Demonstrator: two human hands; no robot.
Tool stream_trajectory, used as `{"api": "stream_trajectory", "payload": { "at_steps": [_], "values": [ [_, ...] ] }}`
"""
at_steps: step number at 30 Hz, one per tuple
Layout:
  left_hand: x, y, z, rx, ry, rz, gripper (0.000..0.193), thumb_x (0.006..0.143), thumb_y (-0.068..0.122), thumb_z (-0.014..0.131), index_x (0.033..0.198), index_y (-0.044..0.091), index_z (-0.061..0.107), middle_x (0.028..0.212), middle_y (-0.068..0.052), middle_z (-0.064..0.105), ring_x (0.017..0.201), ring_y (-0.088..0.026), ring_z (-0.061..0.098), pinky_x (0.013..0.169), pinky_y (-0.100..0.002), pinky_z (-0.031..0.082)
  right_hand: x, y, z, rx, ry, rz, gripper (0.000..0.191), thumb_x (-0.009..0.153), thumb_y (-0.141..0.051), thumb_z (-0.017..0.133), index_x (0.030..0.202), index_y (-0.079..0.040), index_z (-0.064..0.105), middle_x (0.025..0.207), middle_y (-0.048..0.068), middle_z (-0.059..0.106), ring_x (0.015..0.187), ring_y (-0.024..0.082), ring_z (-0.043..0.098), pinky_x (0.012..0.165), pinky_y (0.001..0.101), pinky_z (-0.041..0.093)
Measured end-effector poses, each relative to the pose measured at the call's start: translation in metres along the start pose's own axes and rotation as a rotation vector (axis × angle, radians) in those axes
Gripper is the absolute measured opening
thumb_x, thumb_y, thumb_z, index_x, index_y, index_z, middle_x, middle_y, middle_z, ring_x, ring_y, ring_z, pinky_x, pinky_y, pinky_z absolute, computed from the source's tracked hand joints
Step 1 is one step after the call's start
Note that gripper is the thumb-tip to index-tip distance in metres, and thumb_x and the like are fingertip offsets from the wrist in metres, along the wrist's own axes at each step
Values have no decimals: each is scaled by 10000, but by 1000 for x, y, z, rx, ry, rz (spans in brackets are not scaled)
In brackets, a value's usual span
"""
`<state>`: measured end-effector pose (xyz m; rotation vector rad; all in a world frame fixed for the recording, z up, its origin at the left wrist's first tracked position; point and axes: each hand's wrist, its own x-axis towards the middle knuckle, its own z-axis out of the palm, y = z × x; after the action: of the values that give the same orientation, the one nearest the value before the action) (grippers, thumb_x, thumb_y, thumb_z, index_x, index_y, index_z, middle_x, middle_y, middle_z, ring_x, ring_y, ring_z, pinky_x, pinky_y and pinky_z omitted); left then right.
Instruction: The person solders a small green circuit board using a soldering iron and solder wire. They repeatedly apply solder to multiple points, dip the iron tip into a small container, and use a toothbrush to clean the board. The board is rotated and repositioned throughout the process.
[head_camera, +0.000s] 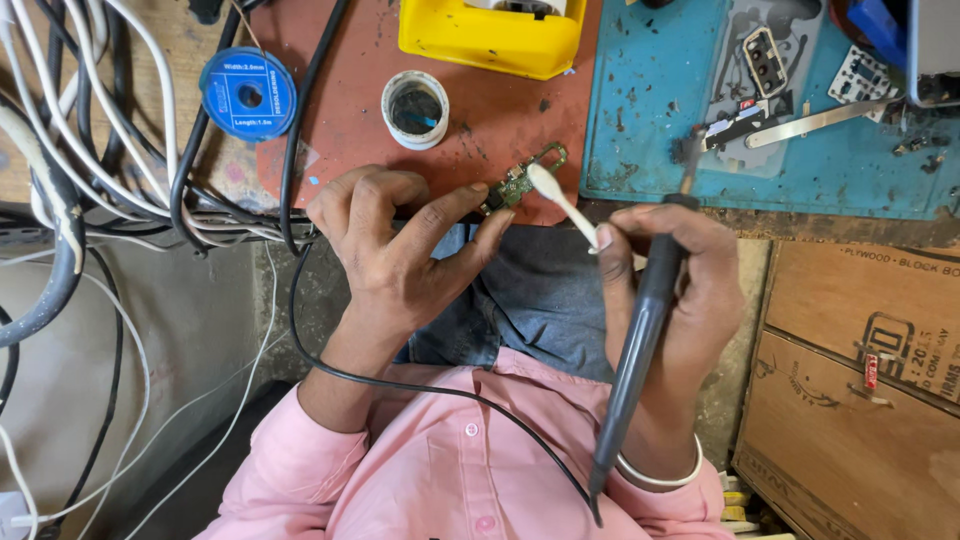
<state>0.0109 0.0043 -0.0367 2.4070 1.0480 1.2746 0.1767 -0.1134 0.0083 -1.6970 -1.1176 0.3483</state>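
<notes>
My left hand (400, 250) pinches a small green circuit board (517, 184) between thumb and forefinger, just over the table's near edge. My right hand (675, 275) holds a white cotton swab (560, 200) whose tip rests on the board. The same hand also grips a dark grey soldering iron (640, 340), its tip pointing up toward the blue mat and its black cable trailing across my pink shirt.
A red-brown mat (490, 120) carries a small white round pot (415, 108) and a yellow tray (495, 35). A blue solder-wick spool (247, 94) lies left, beside tangled cables (90, 130). A blue work mat (660, 110) with metal tweezers (815, 120) lies right. Cardboard boxes (860, 370) stand below.
</notes>
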Motion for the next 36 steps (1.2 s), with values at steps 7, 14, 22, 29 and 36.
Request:
{"api": "stream_trajectory", "payload": {
  "at_steps": [7,14,22,29,36],
  "values": [
    [-1,1,0,16,-2,-2,361,847,287,1007,1112,208,775,993,-6,530,1000,-223,540,946,-390,363,-2,3,1,47,33,3,273,1117,74,731,1243,-17,506,1120,118,658,1004,138,692,903,241,587],
    [-2,0,-2,21,-4,-8,371,846,301,1014,1112,206,773,1005,-9,530,1018,-234,533,952,-387,363,-10,-1,10,76,8,49,266,1065,74,736,1212,-13,533,1082,106,678,965,130,690,892,241,577],
    [0,0,-1,19,0,-5,356,858,276,1013,1109,200,773,1012,-15,533,1035,-241,527,954,-387,376,-5,3,31,-74,103,-51,217,1084,63,735,1186,-2,556,1099,101,631,958,132,663,884,239,565],
    [0,1,-1,22,3,-1,355,847,264,1014,1104,202,776,1005,-10,535,1017,-228,534,946,-388,377,-9,3,27,47,164,-22,236,1099,68,723,1218,-12,536,1128,96,615,982,131,657,880,232,570],
    [-1,3,-4,26,-19,-28,340,853,278,1004,1090,211,770,998,-6,535,1006,-218,520,933,-393,367,-5,-2,20,-40,133,-48,224,1131,69,714,1227,-12,528,1144,107,579,1018,142,644,890,235,591]
  ]
}}
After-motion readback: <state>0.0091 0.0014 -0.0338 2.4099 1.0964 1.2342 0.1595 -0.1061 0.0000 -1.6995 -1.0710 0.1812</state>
